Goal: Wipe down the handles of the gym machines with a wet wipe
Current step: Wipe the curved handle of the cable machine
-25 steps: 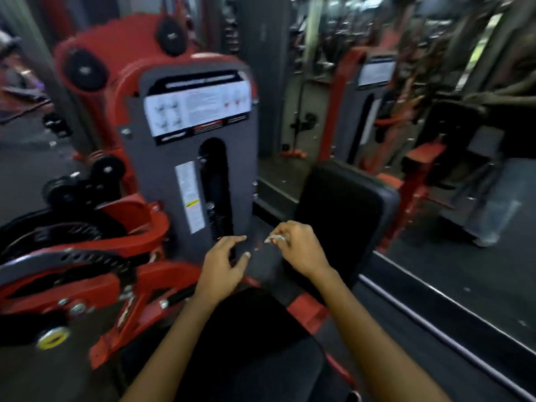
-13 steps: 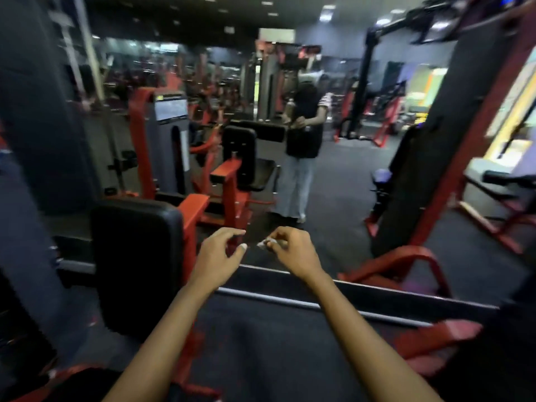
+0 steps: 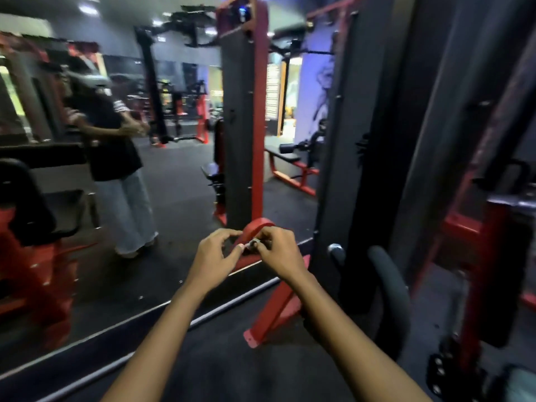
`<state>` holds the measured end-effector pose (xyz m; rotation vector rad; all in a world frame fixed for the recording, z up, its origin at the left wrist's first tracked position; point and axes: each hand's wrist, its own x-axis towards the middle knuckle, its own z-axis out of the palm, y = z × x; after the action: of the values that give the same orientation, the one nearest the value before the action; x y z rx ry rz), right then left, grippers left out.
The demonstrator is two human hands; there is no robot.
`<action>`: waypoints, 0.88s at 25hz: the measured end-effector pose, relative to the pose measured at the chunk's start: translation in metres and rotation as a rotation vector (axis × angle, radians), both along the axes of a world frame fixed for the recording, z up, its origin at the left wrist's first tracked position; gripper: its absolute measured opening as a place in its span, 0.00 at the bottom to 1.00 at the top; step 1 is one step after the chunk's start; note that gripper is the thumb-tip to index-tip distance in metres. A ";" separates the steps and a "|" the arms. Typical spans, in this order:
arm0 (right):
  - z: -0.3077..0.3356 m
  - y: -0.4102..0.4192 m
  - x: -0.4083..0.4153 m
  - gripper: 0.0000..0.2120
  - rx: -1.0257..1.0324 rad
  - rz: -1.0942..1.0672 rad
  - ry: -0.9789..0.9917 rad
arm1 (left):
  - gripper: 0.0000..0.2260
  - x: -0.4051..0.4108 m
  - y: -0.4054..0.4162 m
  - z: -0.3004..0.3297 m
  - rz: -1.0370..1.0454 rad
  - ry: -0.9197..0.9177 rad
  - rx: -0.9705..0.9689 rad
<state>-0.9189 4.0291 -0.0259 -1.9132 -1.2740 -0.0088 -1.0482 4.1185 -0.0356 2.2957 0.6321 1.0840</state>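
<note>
My right hand (image 3: 278,253) pinches a small crumpled wet wipe (image 3: 255,244) between thumb and fingers at chest height. My left hand (image 3: 214,258) hovers just left of it with fingers loosely curled, its fingertips close to the wipe; I cannot tell whether they touch it. A black padded handle (image 3: 388,288) with a chrome end cap (image 3: 335,250) sticks up to the right of my right forearm, apart from both hands. A tall red and black machine (image 3: 377,158) stands behind it.
A wall mirror (image 3: 116,198) fills the left half and shows a person in a dark top and light trousers (image 3: 116,158). A red floor bracket (image 3: 269,311) lies ahead. Red machine frames stand at far left (image 3: 29,271) and far right (image 3: 475,256). Dark rubber floor (image 3: 220,358) lies below.
The view has swung right, from the red weight-stack machine past the mirror to the tall black machine with the padded handle. Both hands stayed together in front, the right still pinching the wipe.
</note>
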 end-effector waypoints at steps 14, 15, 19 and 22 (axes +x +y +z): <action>0.037 -0.104 -0.031 0.09 0.178 -0.414 -0.212 | 0.09 0.081 -0.045 0.000 -0.602 -0.050 -0.122; 0.046 -0.115 -0.033 0.09 0.205 -0.430 -0.254 | 0.09 0.085 -0.052 0.003 -0.628 -0.058 -0.113; 0.072 -0.167 -0.019 0.11 0.267 -0.584 -0.441 | 0.14 0.104 -0.073 0.013 -0.696 -0.066 -0.101; 0.069 -0.189 0.009 0.11 0.166 -0.601 -0.494 | 0.21 0.114 -0.086 0.023 -0.733 -0.052 -0.148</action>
<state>-0.9100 3.8401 0.0427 -2.1441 -0.9011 -0.9130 -0.9340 4.0329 -0.0122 2.0830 -0.1586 0.7017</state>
